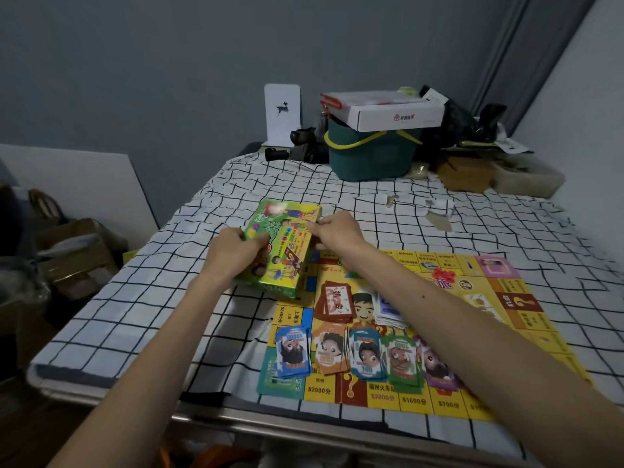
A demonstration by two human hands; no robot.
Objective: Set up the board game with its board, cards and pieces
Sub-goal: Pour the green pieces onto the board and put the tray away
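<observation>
A green and yellow game box [287,238] lies at the left corner of the yellow game board [415,336], which is spread on the checked tablecloth. My left hand [233,253] grips the box's near left edge. My right hand [336,231] pinches its right edge near the top. On the board lie a red card stack [336,304], a white-blue card stack [391,310] and a row of several play-money piles [364,356] in blue, orange, green and purple. My right forearm crosses over the board.
At the table's far end stand a teal basket [371,157] with a white carton [388,111] on top, a white card stand [283,113], dark bags and plastic tubs [526,179]. Paper scraps [439,221] lie mid-table. Cardboard boxes [74,255] sit on the floor at left.
</observation>
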